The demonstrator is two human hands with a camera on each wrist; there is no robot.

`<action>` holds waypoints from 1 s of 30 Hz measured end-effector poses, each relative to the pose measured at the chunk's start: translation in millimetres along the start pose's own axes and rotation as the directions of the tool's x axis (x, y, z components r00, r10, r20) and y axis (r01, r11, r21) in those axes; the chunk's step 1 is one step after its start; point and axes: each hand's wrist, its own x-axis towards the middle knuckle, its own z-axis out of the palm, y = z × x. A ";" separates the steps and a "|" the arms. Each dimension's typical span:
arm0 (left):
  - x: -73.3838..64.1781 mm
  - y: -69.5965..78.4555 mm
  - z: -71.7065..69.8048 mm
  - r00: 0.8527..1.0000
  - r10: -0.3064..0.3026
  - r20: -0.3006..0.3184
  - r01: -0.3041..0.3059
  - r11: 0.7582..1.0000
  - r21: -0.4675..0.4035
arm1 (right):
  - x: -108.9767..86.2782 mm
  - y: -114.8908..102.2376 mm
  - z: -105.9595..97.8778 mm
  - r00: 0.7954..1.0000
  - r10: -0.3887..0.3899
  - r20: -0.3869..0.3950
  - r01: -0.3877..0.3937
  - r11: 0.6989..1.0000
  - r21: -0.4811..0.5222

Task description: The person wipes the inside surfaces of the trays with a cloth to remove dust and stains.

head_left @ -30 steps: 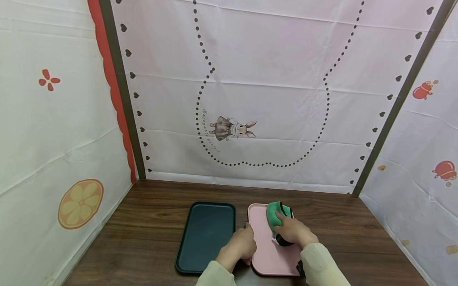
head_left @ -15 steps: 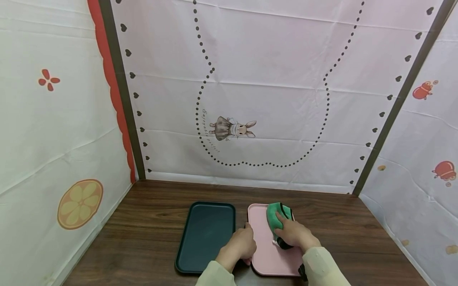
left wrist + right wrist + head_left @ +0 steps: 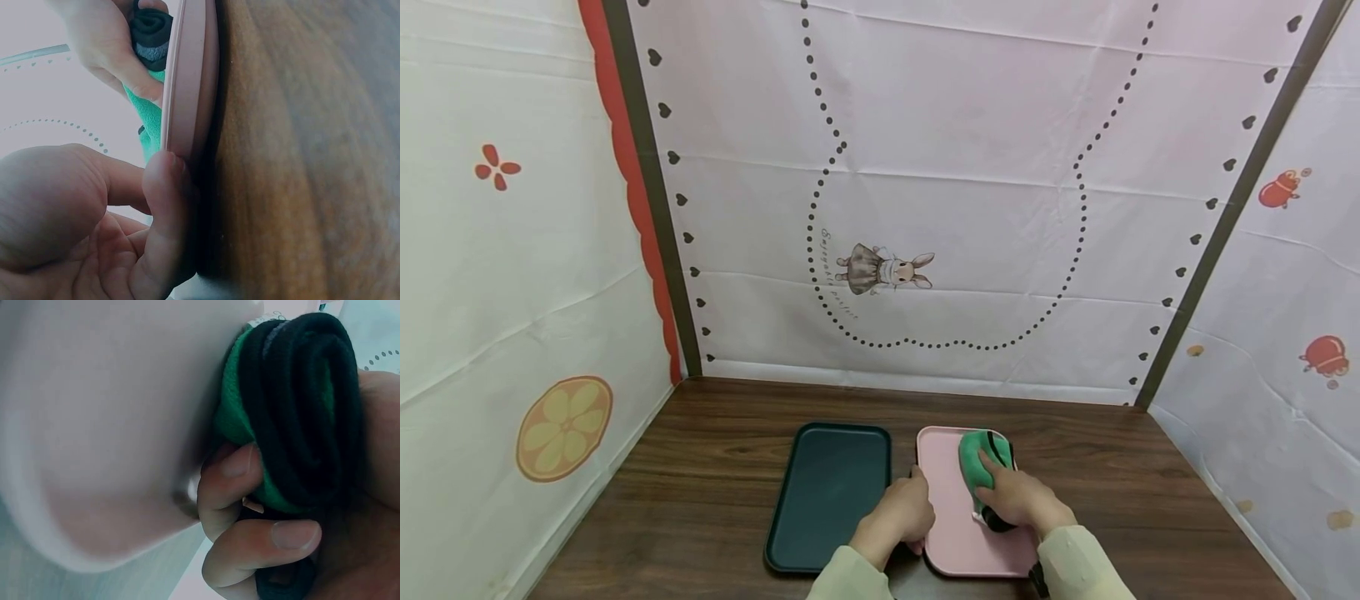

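A rolled green cloth with black edging [image 3: 973,477] lies against the right part of a pink tray [image 3: 942,512]. My right hand [image 3: 1024,500] holds it from the right side, thumb and fingers bent round it. Up close in the right wrist view, the black end of the cloth [image 3: 300,412] shows as a spiral, and curled fingertips [image 3: 239,464] press on its side. At the tray's left rim [image 3: 187,81], my left hand [image 3: 901,510] grips the edge with bent fingers. Part of the cloth is hidden under my right hand.
A dark teal tray [image 3: 831,500] lies left of the pink one, partly behind my left forearm. Both stand on a brown wooden table [image 3: 715,467]. Printed cloth walls [image 3: 970,242] enclose the table at the back and both sides.
My right hand and the green cloth have slid slightly toward the near end of the pink tray. My left hand stays at the tray's left rim.
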 end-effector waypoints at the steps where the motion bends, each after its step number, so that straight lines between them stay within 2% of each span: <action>1: 0.4 -0.5 0.4 1.000 -0.002 0.002 0.002 1.000 -0.004 | -1.0 0.0 0.3 1.000 -0.002 -0.001 0.002 1.000 0.000; 8: 0.3 -1.0 1.0 1.000 0.002 -0.002 -0.002 1.000 -0.031 | -6.1 0.0 2.2 1.000 -0.001 -0.009 0.001 1.000 -0.020; 30: 0.0 -1.9 1.4 1.000 0.021 -0.018 -0.021 1.000 -0.020 | -24.0 1.9 10.3 1.000 -0.011 -0.026 0.010 0.999 -0.035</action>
